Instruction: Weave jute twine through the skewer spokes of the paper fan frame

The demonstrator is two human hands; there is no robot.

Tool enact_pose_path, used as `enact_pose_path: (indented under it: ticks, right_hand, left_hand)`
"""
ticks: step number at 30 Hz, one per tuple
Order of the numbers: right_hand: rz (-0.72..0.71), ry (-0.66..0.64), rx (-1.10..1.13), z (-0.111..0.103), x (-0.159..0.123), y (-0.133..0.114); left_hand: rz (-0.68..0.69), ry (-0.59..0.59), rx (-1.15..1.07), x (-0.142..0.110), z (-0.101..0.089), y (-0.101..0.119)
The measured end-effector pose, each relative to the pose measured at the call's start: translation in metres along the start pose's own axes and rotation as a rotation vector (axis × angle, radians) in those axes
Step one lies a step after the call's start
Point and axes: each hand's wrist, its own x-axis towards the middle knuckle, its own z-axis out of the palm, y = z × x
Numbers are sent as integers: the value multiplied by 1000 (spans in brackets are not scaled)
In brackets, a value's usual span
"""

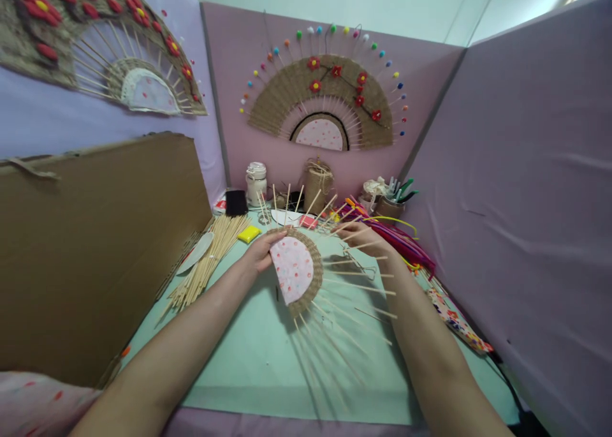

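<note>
Many sticks [363, 287] fringe the half-disc [292, 271] the left hand [261, 252] grips

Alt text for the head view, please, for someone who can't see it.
The left hand holds a half-round fan frame with wooden sticks spreading outward, above a pale green table. The right hand is beside the upper sticks; contact is unclear. A flowered fan hangs on the wall behind.

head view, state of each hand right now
Left hand: closed, holding the half-round fan piece.
Right hand: among the sticks; open or closed cannot be told.
</note>
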Motion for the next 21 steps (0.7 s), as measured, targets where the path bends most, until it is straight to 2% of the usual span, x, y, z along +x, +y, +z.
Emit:
enact_pose_path:
  ticks: [3,8,15,18,21]
  right_hand:
    - [43,-101,-63,9,-3,-6]
    - [75,-174,-54,14,-6,-10]
    - [38,-482,-140,12,-18,-24]
    - [21,-529,-172,12,-21,-28]
    - [29,-496,-166,11,-18,-22]
  left_hand:
    - [40,-13,-42,0,-1,5]
    - [66,-29,-66,0,-4,8]
    - [73,-69,-67,-1,-3,2]
    - [95,-98,-63,-1,-2,-1]
    - [114,-138,-62,-3,-3,-1]
